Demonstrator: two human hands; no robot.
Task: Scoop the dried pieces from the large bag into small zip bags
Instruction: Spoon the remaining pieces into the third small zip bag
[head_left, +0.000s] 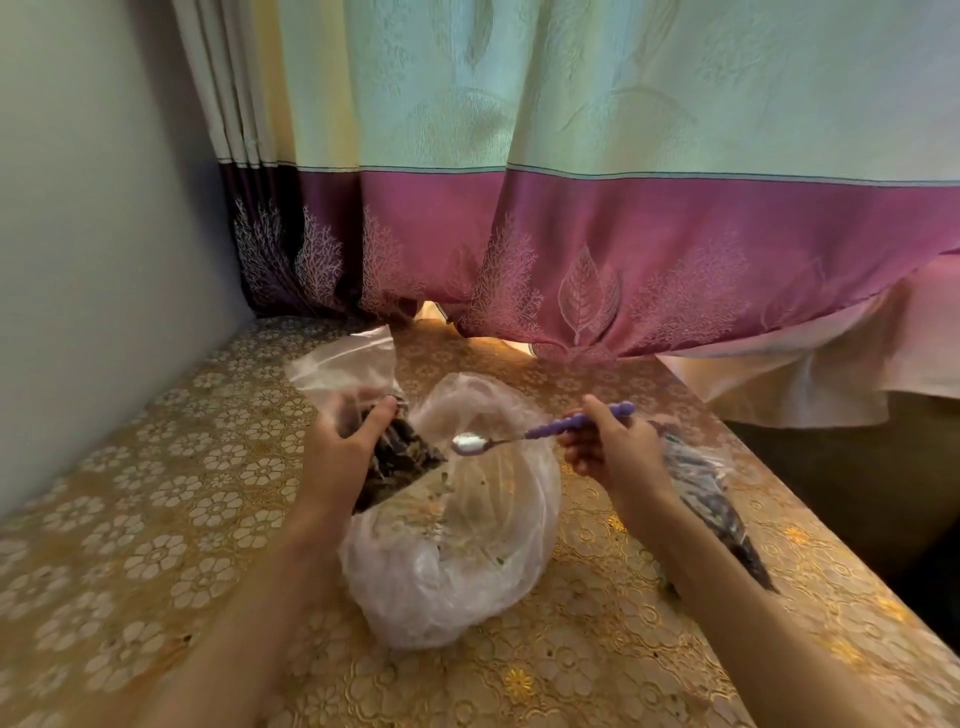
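two small bags show dark pieces: one filled bag (711, 499) lies right, another zip bag (363, 410) gripped by the left hand (343, 447). right hand (608, 447) pinches an empty spoon (470, 443) over the nearly emptied large bag (457, 519).

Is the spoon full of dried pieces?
No, the spoon bowl looks bare and shiny, held by the right hand above the large bag.

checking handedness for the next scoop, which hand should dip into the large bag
Right. The right hand already holds the purple-handled spoon over the large bag; the left hand is busy holding the small zip bag.
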